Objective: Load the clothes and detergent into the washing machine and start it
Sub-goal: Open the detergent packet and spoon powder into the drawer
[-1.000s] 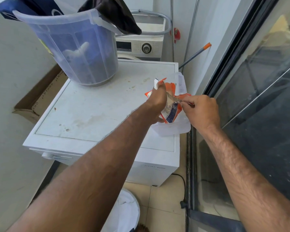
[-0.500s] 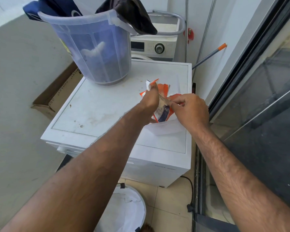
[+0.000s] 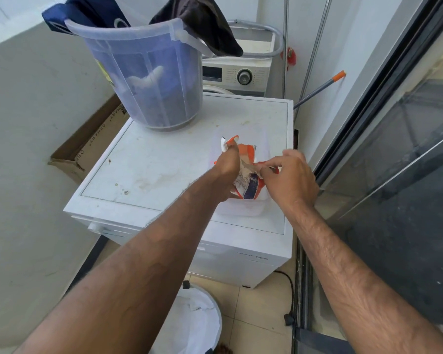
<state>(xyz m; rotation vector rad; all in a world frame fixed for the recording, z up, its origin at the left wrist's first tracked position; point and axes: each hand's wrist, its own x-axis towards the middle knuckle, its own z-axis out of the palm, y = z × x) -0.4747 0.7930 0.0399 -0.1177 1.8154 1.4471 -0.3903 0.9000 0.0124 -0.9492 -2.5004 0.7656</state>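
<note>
An orange, white and blue detergent packet (image 3: 248, 185) stands inside a clear plastic container (image 3: 243, 210) on top of a white appliance (image 3: 164, 164). My left hand (image 3: 228, 164) grips the packet's left top edge. My right hand (image 3: 289, 177) pinches the torn right edge between thumb and fingers. A translucent bucket (image 3: 149, 80) holding dark clothes (image 3: 202, 24) sits at the back left of the same top. Behind it is a silver front-loading washing machine (image 3: 238, 75) with a round dial.
A cardboard box (image 3: 87, 146) leans against the left wall. A white-lined bin (image 3: 192, 320) stands on the tiled floor below. A pole with an orange tip (image 3: 320, 90) leans at the right wall beside a dark glass sliding door (image 3: 399, 175). A black cable (image 3: 289, 320) lies on the floor.
The view has shifted so everything sits further right and lower. Both hands stay on the packet, and my right hand's fingers have spread a little while pulling its torn edge.
</note>
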